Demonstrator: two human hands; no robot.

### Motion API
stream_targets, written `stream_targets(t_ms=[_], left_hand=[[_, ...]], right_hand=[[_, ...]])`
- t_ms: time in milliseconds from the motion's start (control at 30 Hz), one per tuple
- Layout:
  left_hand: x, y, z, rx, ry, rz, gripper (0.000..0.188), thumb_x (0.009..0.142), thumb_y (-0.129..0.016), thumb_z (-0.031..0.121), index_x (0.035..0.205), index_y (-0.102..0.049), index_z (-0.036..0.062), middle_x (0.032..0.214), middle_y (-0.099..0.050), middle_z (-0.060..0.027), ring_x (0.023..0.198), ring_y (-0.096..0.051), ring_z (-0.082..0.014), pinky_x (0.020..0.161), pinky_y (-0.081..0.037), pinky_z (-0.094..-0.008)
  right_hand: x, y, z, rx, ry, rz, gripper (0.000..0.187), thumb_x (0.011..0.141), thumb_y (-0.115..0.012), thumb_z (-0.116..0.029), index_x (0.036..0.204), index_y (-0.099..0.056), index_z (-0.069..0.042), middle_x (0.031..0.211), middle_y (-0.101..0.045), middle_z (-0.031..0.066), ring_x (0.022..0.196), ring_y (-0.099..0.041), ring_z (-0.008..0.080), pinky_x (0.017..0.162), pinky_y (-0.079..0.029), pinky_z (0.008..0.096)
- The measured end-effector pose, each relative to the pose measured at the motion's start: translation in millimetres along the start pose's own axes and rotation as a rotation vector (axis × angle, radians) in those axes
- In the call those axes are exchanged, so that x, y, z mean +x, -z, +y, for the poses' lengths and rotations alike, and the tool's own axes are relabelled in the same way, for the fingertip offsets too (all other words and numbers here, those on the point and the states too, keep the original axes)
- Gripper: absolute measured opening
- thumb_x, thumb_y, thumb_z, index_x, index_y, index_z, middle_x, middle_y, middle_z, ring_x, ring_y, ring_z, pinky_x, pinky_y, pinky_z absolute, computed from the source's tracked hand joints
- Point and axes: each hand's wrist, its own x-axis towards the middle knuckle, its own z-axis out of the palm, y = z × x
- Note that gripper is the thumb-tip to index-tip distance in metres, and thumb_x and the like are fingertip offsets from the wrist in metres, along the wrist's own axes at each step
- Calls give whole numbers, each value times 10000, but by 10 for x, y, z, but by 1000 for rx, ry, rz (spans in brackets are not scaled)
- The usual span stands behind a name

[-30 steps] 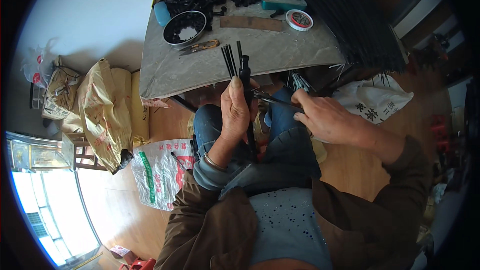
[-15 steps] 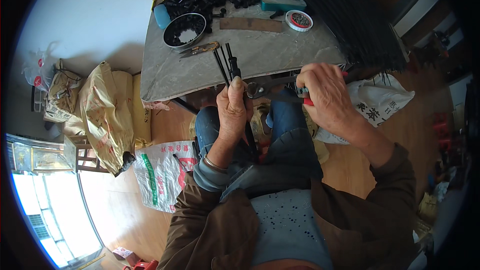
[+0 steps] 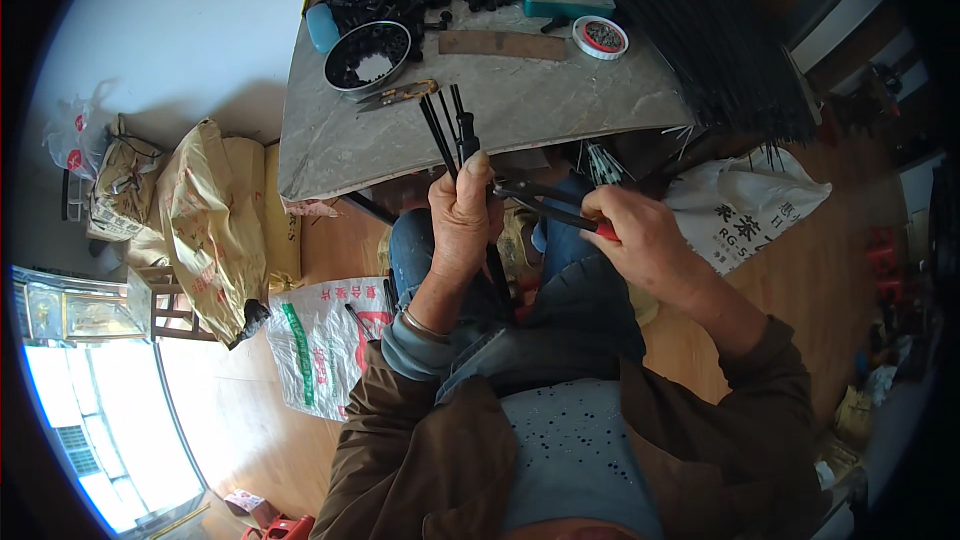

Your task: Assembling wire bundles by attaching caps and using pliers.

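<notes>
My left hand [image 3: 462,218] is closed around several thin black rods [image 3: 436,132] that stick up past the thumb. Among them stands a thicker black sleeve-like fitting [image 3: 468,130]. From the right, pliers [image 3: 548,206] with red grips reach across, their jaws beside my left fingers. Whether the jaws touch the fitting is hidden by the hand. My right hand [image 3: 645,245] is wrapped round the plier handles. The lower ends of the rods [image 3: 497,275] hang below my left hand, between my knees.
On the grey table [image 3: 520,105] lie scissors [image 3: 400,93], a bowl of black parts [image 3: 340,80], a flat brown strip [image 3: 500,45], a teal box [image 3: 567,6] and a round dish of small metal pieces [image 3: 601,37]. A long black rod bundle [image 3: 700,50] overhangs the right corner. Sacks [image 3: 215,230] stand left.
My right hand has come lower and to the left, and the plier handles are closer together. My left hand keeps its hold on the rods, nearly in place.
</notes>
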Motion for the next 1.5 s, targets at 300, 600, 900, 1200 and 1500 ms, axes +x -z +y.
stream_targets(t_ms=[300,600,900,1200,1500], left_hand=[[-13,-31,125,29,-42,-17,418,971,-473,452,821,-553,70,511,-467,2,360,-392,-79,342,-283,-235],[-4,11,153,33,-1,-74,439,936,-528,471,774,-540,63,532,-470,9,391,-415,-67,377,-296,-220],[11,0,147,22,9,-102,445,938,-522,478,768,-533,67,541,-473,9,396,-411,-63,379,-296,-218],[-96,-107,149,91,-95,-58,375,930,-581,400,807,-547,48,556,-486,15,409,-422,-55,380,-319,-217],[-75,-29,180,71,-78,-96,611,951,-375,595,848,-564,23,518,-476,6,407,-413,-48,394,-294,-203]], right_hand=[[-121,-142,-64,1072,-588,-547,173,988,-495,-189,968,-362,-81,724,-502,24,574,-488,60,519,-419,207],[-148,-292,35,973,-507,-493,163,992,-487,-188,962,-360,-90,753,-511,28,612,-492,67,567,-425,213],[-173,-384,20,1012,-507,-444,153,994,-482,-192,992,-382,-77,750,-540,33,594,-503,70,565,-447,223],[-270,-94,-1,2034,-913,-890,233,887,-624,-168,971,-417,-102,559,-483,31,374,-480,125,336,-412,280],[60,86,139,710,-543,-681,311,869,-504,-9,1173,-442,8,972,-578,85,695,-579,123,633,-511,247]])
